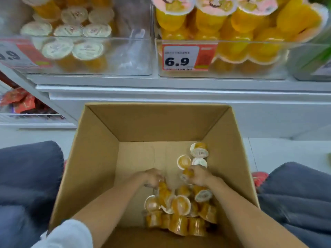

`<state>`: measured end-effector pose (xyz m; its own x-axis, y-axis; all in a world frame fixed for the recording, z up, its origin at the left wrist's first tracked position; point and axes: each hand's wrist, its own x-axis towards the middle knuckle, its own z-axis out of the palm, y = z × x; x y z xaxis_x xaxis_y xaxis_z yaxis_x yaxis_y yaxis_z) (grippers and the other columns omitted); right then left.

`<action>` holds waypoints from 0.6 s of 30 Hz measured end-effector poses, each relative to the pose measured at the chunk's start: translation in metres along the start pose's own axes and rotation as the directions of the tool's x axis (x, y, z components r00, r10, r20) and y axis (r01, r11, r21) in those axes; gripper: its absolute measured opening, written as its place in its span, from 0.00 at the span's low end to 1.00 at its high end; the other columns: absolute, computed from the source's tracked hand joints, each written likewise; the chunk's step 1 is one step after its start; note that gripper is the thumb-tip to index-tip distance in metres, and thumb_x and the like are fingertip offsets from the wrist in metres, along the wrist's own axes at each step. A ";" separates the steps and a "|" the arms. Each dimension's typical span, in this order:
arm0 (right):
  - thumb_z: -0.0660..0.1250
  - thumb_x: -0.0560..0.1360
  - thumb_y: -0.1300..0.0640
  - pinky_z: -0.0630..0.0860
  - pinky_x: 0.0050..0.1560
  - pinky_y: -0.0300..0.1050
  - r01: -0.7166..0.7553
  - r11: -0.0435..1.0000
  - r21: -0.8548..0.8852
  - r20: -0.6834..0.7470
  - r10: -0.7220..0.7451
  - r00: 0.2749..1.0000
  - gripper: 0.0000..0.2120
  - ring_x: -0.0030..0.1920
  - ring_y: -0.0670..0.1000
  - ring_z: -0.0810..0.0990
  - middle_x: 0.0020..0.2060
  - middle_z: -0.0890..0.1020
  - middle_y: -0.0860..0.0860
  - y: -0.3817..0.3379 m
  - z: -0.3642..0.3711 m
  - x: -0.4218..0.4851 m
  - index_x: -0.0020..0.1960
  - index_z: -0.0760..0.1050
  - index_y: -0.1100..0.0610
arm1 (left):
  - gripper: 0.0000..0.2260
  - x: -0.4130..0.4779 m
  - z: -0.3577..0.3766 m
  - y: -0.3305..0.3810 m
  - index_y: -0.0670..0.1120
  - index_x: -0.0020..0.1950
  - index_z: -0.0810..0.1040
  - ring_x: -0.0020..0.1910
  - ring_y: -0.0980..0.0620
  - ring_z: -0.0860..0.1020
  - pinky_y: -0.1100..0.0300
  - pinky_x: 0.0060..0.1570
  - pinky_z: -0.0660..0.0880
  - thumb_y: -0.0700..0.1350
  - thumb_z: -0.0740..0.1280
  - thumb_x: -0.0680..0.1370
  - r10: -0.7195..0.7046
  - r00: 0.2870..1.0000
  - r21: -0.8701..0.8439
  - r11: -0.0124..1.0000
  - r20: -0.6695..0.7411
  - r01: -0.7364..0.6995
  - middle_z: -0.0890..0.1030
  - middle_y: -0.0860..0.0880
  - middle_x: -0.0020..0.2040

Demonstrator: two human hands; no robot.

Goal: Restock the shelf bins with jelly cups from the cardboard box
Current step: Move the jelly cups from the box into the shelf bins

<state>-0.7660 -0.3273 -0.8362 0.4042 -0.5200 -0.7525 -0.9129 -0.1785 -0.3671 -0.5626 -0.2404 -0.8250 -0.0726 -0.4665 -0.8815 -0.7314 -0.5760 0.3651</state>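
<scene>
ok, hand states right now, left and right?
Left hand: fingers curled down onto the jelly cups; grip cannot be told.
Right hand: grips a jelly cup.

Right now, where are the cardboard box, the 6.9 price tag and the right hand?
cardboard box (157, 122): head view, inner far wall
6.9 price tag (180, 57): head view, white number panel
right hand (201, 177): head view, back of hand

Head view, single, wide-angle: worn by the person, facing forward and steeply down into the cardboard box (100, 158) close below; shelf bins (136, 56) near, across the top.
</scene>
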 end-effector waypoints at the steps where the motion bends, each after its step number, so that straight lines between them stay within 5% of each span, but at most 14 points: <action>1: 0.70 0.73 0.49 0.70 0.50 0.41 -0.012 1.000 -0.025 0.026 0.013 1.000 0.07 0.57 0.56 0.77 0.50 0.74 0.50 0.002 0.013 0.002 0.43 0.71 0.47 | 0.21 0.006 0.008 -0.003 0.44 0.67 0.73 0.58 0.51 0.75 0.65 0.50 0.74 0.39 0.70 0.75 -0.032 0.999 0.059 0.998 0.036 0.030 0.74 0.46 0.67; 3: 0.69 0.72 0.47 0.71 0.62 0.47 -0.050 0.994 -0.099 0.006 0.051 0.999 0.21 0.63 0.59 0.72 0.63 0.68 0.53 0.007 0.035 0.008 0.63 0.70 0.48 | 0.18 0.012 0.020 -0.010 0.52 0.61 0.75 0.58 0.52 0.75 0.64 0.57 0.73 0.37 0.71 0.74 -0.063 0.995 0.008 0.998 0.077 0.063 0.74 0.48 0.66; 5: 0.67 0.72 0.53 0.70 0.65 0.52 -0.085 0.988 -0.126 -0.108 0.071 0.992 0.25 0.62 0.61 0.72 0.69 0.62 0.55 0.007 0.048 0.016 0.68 0.66 0.46 | 0.14 0.020 0.028 -0.010 0.55 0.46 0.72 0.42 0.58 0.76 0.72 0.40 0.76 0.34 0.66 0.77 -0.008 1.000 -0.119 0.993 0.015 0.009 0.79 0.50 0.49; 8: 0.61 0.73 0.64 0.75 0.59 0.52 -0.128 0.985 -0.114 -0.212 0.102 0.972 0.24 0.57 0.60 0.76 0.70 0.59 0.55 0.000 0.055 0.020 0.67 0.68 0.49 | 0.10 0.015 0.041 -0.006 0.42 0.39 0.71 0.24 0.51 0.77 0.62 0.24 0.76 0.35 0.59 0.80 -0.007 0.998 -0.393 0.919 -0.068 -0.020 0.76 0.46 0.28; 10: 0.58 0.73 0.68 0.75 0.58 0.52 -0.147 0.984 -0.100 -0.260 0.116 0.959 0.24 0.55 0.59 0.77 0.67 0.62 0.55 -0.003 0.054 0.021 0.66 0.69 0.52 | 0.04 0.023 0.044 -0.021 0.43 0.47 0.74 0.33 0.53 0.80 0.62 0.35 0.78 0.35 0.66 0.76 -0.010 0.992 -0.242 0.970 -0.128 -0.021 0.78 0.47 0.38; 13: 0.58 0.73 0.68 0.73 0.60 0.52 -0.155 0.982 -0.107 -0.303 0.117 0.946 0.25 0.58 0.59 0.74 0.63 0.67 0.56 -0.003 0.054 0.025 0.67 0.69 0.53 | 0.25 0.031 0.040 -0.031 0.49 0.56 0.77 0.50 0.53 0.77 0.62 0.54 0.75 0.40 0.79 0.61 -0.128 0.978 -0.426 0.904 -0.167 0.045 0.80 0.48 0.57; 18: 0.59 0.75 0.66 0.73 0.60 0.51 -0.136 0.989 -0.054 -0.265 0.117 0.957 0.21 0.59 0.59 0.73 0.61 0.68 0.56 -0.006 0.051 0.027 0.65 0.70 0.51 | 0.27 0.011 0.013 -0.033 0.46 0.61 0.76 0.50 0.52 0.76 0.67 0.43 0.71 0.42 0.80 0.64 -0.214 0.937 -0.546 0.837 -0.277 0.030 0.78 0.49 0.54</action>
<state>-0.7473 -0.2977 -0.8819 0.2647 -0.7402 -0.6181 -0.9612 -0.1505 -0.2314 -0.5479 -0.2173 -0.8508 0.2766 -0.4995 -0.8210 -0.2445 -0.8628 0.4425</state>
